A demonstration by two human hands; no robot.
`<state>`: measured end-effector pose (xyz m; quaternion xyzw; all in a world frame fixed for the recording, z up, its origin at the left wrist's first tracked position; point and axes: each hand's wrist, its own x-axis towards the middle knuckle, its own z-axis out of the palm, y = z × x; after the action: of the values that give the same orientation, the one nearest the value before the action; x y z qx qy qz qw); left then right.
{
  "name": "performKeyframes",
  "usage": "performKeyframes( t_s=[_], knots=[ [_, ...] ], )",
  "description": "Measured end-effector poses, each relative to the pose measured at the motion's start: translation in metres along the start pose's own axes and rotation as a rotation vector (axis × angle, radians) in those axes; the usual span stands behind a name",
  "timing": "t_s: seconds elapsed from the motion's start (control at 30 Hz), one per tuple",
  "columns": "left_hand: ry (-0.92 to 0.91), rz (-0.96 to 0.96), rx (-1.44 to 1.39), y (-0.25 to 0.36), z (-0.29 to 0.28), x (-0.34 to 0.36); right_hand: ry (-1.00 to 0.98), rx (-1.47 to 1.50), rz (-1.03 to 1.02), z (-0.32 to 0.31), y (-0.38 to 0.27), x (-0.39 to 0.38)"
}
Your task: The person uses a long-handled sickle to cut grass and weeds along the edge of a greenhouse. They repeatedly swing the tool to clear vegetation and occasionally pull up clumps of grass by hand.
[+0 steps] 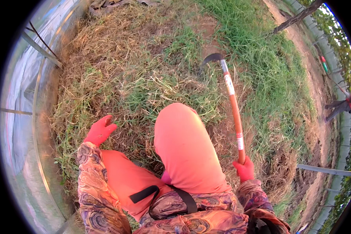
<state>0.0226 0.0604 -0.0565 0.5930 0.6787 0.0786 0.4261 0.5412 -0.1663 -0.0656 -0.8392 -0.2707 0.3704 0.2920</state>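
My right hand [244, 170], in a red glove, is closed around the lower end of a long-handled sickle [233, 102]. Its orange-brown wooden handle points away from me, and the dark curved blade [213, 57] bends left over the grass. My left hand [101, 130], in a matching red glove, is held out beside my left knee above the cut grass [105, 89]. The left fingers are apart and hold nothing that I can see. Between my hands are my orange-clad knees, the right one raised.
Clear plastic sheeting [21, 136] on metal poles runs along the left. Tall green grass [273, 74] stands right of the sickle, with a bare dirt strip [314, 93] beyond. A slanted wooden post [298, 18] rises at the upper right. Another person [341, 104] is at the far right edge.
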Motion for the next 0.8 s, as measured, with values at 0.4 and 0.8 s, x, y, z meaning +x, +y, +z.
performKeyframes(
  t_s=[0.4,0.8],
  knots=[
    [-0.112,0.864,0.896,0.188,0.15,0.134,-0.049,-0.68,0.01,-0.203,-0.098,0.053],
    [-0.109,0.661,0.88,0.109,0.094,0.16,0.015,-0.937,0.067,-0.195,-0.199,0.073]
  ],
)
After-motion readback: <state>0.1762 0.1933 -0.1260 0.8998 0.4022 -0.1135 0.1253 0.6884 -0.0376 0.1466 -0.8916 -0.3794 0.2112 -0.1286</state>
